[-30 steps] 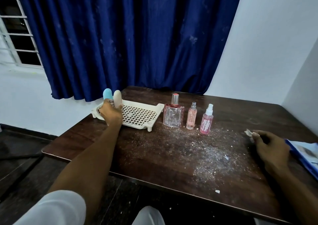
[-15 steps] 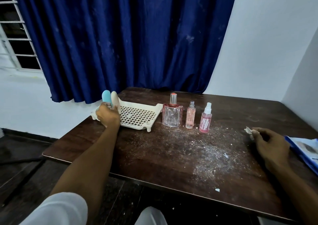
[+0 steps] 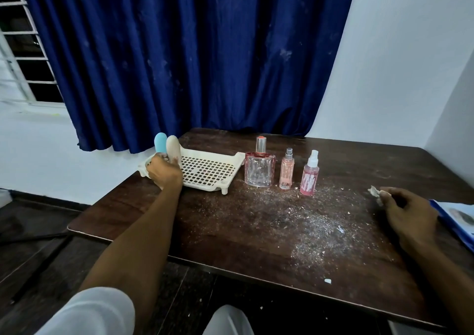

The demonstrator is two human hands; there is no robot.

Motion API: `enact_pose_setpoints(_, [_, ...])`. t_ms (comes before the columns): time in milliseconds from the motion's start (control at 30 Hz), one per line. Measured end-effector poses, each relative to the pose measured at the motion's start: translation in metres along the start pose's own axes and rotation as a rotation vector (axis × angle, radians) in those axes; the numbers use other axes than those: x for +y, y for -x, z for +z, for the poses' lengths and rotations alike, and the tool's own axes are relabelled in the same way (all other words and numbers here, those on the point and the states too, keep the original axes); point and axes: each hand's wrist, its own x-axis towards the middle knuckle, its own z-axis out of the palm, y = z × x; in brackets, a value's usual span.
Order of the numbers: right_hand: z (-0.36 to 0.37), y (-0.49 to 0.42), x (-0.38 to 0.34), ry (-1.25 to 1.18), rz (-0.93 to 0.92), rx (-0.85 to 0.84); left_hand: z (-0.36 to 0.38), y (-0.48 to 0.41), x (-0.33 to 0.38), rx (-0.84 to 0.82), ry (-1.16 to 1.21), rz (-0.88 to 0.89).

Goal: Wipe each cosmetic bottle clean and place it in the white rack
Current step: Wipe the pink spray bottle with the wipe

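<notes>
The white rack (image 3: 210, 170) lies at the table's far left. At its left end stand a light blue bottle (image 3: 160, 142) and a beige bottle (image 3: 173, 145), side by side and upright. My left hand (image 3: 164, 171) grips the lower part of the beige bottle and hides both bases. To the right of the rack stand a square clear perfume bottle (image 3: 259, 171), a slim pink spray bottle (image 3: 286, 170) and a pink spray bottle with a white cap (image 3: 309, 177). My right hand (image 3: 407, 215) rests on the table at the right and pinches a small crumpled white wipe (image 3: 375, 192).
White dust and crumbs (image 3: 315, 229) cover the dark wooden table (image 3: 230, 237) in front of the bottles. A blue-edged booklet (image 3: 459, 219) lies at the right edge. A blue curtain (image 3: 192, 57) hangs behind the table, with a white wall to the right.
The head camera has tilted a little, so everything sits lower in the picture. My left hand stays on the bottles in the rack and my right hand has not moved.
</notes>
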Motion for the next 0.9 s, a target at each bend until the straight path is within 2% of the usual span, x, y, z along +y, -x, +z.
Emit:
enact_pose_setpoints(133, [0.002, 0.002, -0.004, -0.022, -0.034, 0.0, -0.008, 0.0, -0.001, 0.002, 0.032, -0.019])
enact_pose_setpoints(200, [0.004, 0.003, -0.006, -0.049, -0.056, 0.013, -0.017, 0.011, 0.004, 0.074, 0.065, -0.003])
enact_pose_setpoints(300, [0.007, 0.001, -0.003, -0.011, -0.138, 0.057, -0.025, 0.048, 0.028, 0.228, 0.089, 0.194])
enact_pose_setpoints(367, [0.008, -0.002, -0.003, 0.055, -0.17, 0.054, -0.022, 0.079, 0.054, 0.136, 0.194, 0.478])
enact_pose_setpoints(433, [0.008, -0.003, -0.005, 0.096, -0.155, 0.037, -0.014, 0.112, 0.08, -0.09, 0.269, 0.76])
enact_pose_setpoints(500, [0.007, -0.003, -0.007, 0.099, -0.106, 0.036, -0.005, 0.147, 0.106, -0.33, 0.264, 0.937])
enact_pose_setpoints(567, [0.006, -0.002, -0.006, 0.067, -0.064, 0.047, 0.007, 0.181, 0.128, -0.477, 0.206, 1.04])
enact_pose_setpoints(667, [0.006, -0.001, -0.007, -0.035, 0.001, 0.061, 0.023, 0.219, 0.148, -0.581, 0.022, 1.049])
enact_pose_setpoints(767, [0.007, 0.002, -0.005, -0.057, -0.044, 0.085, 0.033, 0.235, 0.153, -0.596, -0.199, 0.999])
enact_pose_setpoints(900, [0.008, 0.0, 0.0, -0.016, -0.048, 0.094, 0.04, 0.24, 0.154, -0.577, -0.273, 0.947])
